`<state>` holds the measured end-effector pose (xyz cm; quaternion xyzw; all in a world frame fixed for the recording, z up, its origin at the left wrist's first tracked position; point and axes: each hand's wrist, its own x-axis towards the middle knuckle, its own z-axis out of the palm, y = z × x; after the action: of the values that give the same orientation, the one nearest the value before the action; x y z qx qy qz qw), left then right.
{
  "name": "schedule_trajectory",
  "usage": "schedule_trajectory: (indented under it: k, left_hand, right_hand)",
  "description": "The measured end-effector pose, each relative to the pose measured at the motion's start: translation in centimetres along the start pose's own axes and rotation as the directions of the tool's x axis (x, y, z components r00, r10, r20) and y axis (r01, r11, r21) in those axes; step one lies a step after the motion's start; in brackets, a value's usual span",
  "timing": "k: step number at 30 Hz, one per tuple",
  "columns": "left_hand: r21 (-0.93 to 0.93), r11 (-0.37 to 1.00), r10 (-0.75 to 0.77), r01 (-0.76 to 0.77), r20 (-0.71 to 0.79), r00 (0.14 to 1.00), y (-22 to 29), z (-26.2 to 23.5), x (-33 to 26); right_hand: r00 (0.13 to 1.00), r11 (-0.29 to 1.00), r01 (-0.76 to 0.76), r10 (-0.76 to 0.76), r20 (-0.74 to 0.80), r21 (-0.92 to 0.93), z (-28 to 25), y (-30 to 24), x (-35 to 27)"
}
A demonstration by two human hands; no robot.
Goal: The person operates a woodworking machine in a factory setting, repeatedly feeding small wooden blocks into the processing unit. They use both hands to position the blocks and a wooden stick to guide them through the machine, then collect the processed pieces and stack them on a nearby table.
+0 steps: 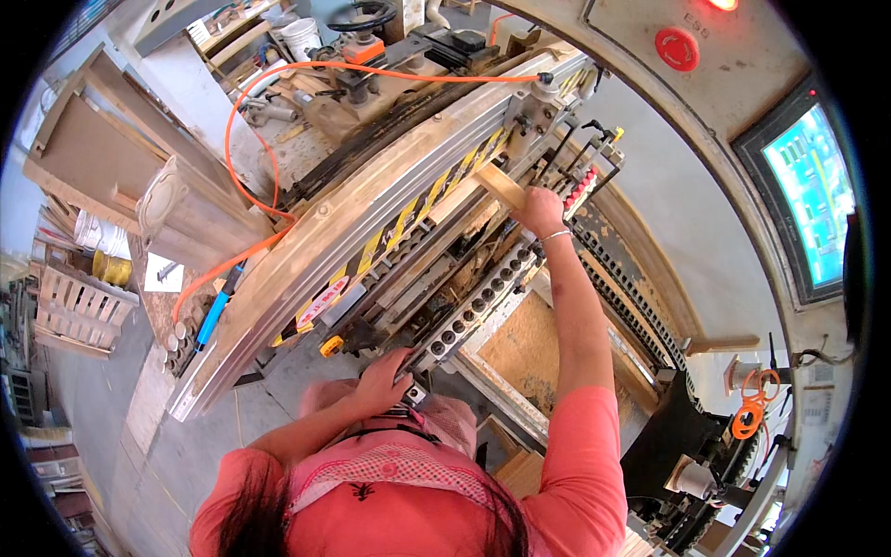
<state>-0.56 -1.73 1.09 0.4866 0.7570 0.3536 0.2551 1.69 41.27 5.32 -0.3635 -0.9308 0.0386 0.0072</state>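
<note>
So we've got our right hand (540, 212) wrapped around the near end of a flat wooden strip (501, 187), up at the far part of the machine, right by the metal clamp block (541, 110). The strip sits just beside the yellow-and-black striped band (399, 237), running at an angle. Our left hand (382, 382) is way closer to us, fingers curled at the near end of the metal rail (478, 304) with its row of round black pieces; we can't tell if it's actually holding anything there. A particle-type board (535, 342) lies in a frame right of the rail. An orange hose (243, 93) loops over the machine's left side, near a blue-handled tool (215, 314). Up right we see a red push button (677, 49) and a lit screen (809, 195).
</note>
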Motion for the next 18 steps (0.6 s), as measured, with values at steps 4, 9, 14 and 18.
schedule_trajectory:
  k: [4,9,14,18]
  left_hand:
    - [-0.035,0.997,-0.071,0.071,0.017,0.997,-0.5,-0.1,-1.4]
    - [-0.064,0.997,-0.056,0.053,-0.041,0.998,-0.9,0.3,-1.5]
    - [-0.073,0.996,-0.049,0.043,-0.081,0.995,-0.5,0.2,-1.4]
    - [-0.058,0.996,-0.071,0.067,-0.070,0.995,-0.4,0.4,-1.4]
  right_hand:
    - [0.999,0.999,0.032,-0.032,0.003,-0.003,0.2,0.2,0.4]
    - [1.000,1.000,0.005,-0.006,-0.015,-0.006,0.3,-0.6,1.0]
    - [1.000,1.000,0.003,-0.003,-0.016,0.014,0.1,-0.6,1.0]
    - [0.998,1.000,-0.010,0.011,-0.056,0.029,0.5,-0.6,1.1]
